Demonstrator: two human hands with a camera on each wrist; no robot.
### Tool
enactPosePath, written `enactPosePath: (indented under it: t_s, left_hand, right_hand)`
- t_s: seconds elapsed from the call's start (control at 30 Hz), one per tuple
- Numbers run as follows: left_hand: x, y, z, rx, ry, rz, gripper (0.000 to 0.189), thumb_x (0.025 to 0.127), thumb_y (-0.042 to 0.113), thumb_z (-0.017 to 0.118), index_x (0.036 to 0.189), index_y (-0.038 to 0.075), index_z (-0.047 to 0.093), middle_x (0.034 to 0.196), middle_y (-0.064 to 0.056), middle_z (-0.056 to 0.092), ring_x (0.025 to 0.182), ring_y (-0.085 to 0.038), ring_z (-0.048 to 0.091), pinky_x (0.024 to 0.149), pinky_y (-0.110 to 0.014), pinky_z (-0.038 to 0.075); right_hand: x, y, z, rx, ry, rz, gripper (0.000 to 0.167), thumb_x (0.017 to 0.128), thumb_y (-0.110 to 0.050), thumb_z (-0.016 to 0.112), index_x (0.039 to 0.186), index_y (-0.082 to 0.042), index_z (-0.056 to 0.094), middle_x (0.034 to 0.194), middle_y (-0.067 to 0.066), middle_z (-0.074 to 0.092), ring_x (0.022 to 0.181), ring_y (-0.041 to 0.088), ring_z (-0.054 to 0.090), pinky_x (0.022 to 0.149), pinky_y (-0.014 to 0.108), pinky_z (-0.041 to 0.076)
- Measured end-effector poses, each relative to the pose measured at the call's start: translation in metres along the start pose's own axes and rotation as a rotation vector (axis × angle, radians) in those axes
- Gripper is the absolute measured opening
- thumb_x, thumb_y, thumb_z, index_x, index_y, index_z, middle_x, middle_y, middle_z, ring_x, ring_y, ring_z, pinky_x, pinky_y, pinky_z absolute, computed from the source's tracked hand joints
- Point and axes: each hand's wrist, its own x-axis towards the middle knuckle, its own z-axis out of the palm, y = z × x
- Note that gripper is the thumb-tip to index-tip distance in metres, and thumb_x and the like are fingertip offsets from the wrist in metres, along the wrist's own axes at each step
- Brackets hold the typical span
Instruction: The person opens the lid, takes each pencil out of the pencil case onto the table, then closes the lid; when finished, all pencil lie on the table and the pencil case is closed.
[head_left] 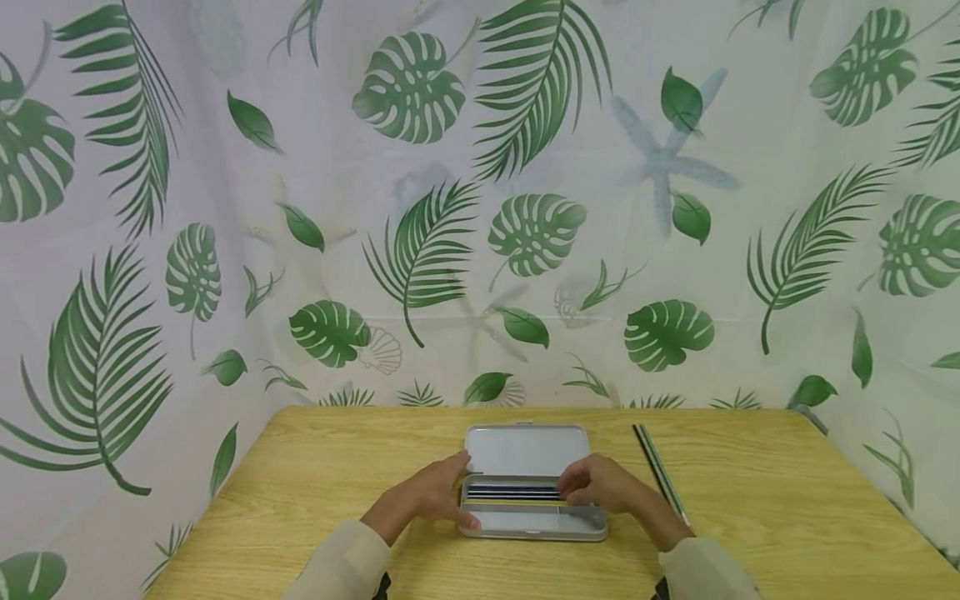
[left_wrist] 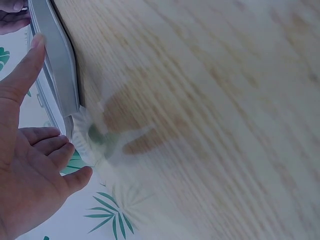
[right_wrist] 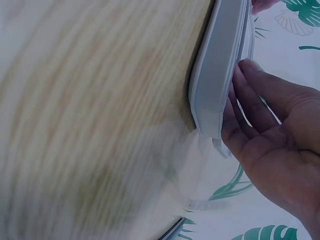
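Note:
A light grey pencil case [head_left: 510,522] lies on the table, its hinged lid [head_left: 525,450] tipped back. Inside, several dark pencils [head_left: 513,492] and a yellow one [head_left: 510,502] lie side by side in the rear compartment. My left hand [head_left: 435,492] spans the case's left end, fingers spread, thumb on the front rim. My right hand [head_left: 603,485] reaches over the right end with bent fingers at the pencils' ends. Its fingertips dip behind the case wall [right_wrist: 212,75] in the right wrist view, and I cannot tell whether they pinch a pencil.
To the right of the case, a dark pencil [head_left: 652,458] and a green one [head_left: 663,471] lie together on the wooden table [head_left: 780,500]. A leaf-patterned cloth [head_left: 525,333] hangs behind the table and along both sides.

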Motion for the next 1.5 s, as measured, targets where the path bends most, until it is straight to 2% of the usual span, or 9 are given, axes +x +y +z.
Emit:
enactPosePath:
  t_s: [0.2,0.57,0.83,1.13,1.3,1.5]
  left_hand:
    - [-0.001,0.002,-0.002,0.000,-0.010,-0.005,0.112,0.066,0.040,0.085,0.149,-0.001,0.022,0.154,-0.016,0.030,0.141,-0.032,0.032,0.115,-0.047,0.030]
    - [0.002,-0.002,0.000,0.000,-0.001,0.028,0.109,0.066,0.041,0.085,0.149,0.005,0.024,0.152,-0.013,0.035,0.139,-0.030,0.035,0.114,-0.046,0.032]
    - [0.003,-0.003,0.001,0.004,0.002,0.012,0.111,0.065,0.042,0.085,0.150,0.005,0.024,0.153,-0.012,0.034,0.140,-0.030,0.035,0.115,-0.045,0.031]
    - [0.001,-0.001,0.000,-0.022,0.011,0.042,0.104,0.065,0.038,0.086,0.146,0.007,0.030,0.149,-0.011,0.040,0.137,-0.031,0.038,0.113,-0.047,0.033]
    - [0.000,-0.001,0.000,-0.032,0.017,0.042,0.103,0.065,0.037,0.087,0.146,0.008,0.031,0.148,-0.011,0.041,0.136,-0.030,0.039,0.113,-0.046,0.034]
    - [-0.001,-0.001,0.000,-0.017,0.021,0.041,0.103,0.065,0.038,0.086,0.145,0.006,0.031,0.148,-0.012,0.041,0.136,-0.030,0.040,0.113,-0.046,0.034]
  right_hand:
    - [0.003,0.000,0.003,-0.007,0.001,-0.005,0.012,0.081,0.002,0.069,0.092,0.004,0.070,0.085,0.010,0.070,0.076,0.012,0.061,0.062,0.019,0.050]
    - [0.007,-0.003,0.011,-0.094,0.008,-0.008,0.010,0.078,0.007,0.067,0.084,0.000,0.072,0.076,0.010,0.067,0.069,0.009,0.054,0.059,0.018,0.046]
    - [0.007,-0.004,0.011,-0.085,0.010,-0.028,0.010,0.076,0.009,0.067,0.082,0.001,0.069,0.075,0.012,0.066,0.068,0.008,0.053,0.059,0.018,0.045]
    - [0.006,-0.003,0.011,-0.064,0.028,-0.032,0.010,0.077,0.007,0.067,0.084,-0.001,0.069,0.075,0.009,0.064,0.068,0.008,0.052,0.058,0.018,0.045]
    - [0.004,-0.001,0.004,-0.029,0.063,-0.049,0.010,0.082,0.003,0.064,0.090,0.000,0.068,0.082,0.008,0.065,0.071,0.010,0.055,0.059,0.019,0.046]
    - [-0.003,0.001,-0.011,0.022,0.109,-0.081,0.012,0.087,-0.001,0.063,0.098,0.003,0.063,0.093,0.015,0.065,0.078,0.014,0.061,0.061,0.021,0.050]
